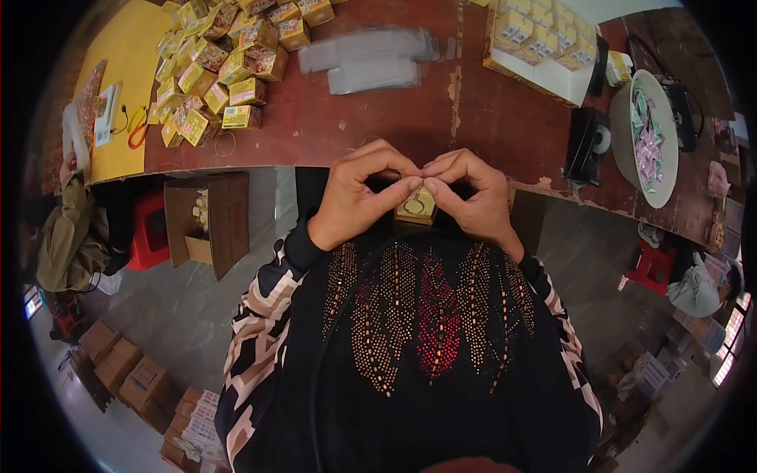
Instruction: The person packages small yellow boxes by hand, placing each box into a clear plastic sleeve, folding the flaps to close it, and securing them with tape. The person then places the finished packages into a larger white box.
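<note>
At the table's near edge, a small yellow box [416,211] with a metal ring [413,204] on it sits between my two hands. My left hand [364,186] is closed, thumb and forefinger pinched at the box's top. From the other side my right hand [475,194] pinches the same spot, its fingertips meeting those of the left. The fingertips hide the exact part being gripped. Further back on the table lie flat clear plastic pieces [371,59].
A heap of small yellow boxes [209,71] covers the table's back left. At right are a tray [505,67] of packed boxes, a black tape dispenser [585,146] and a pale bowl [669,150] of wrapped pieces. An open carton [229,221] stands below left.
</note>
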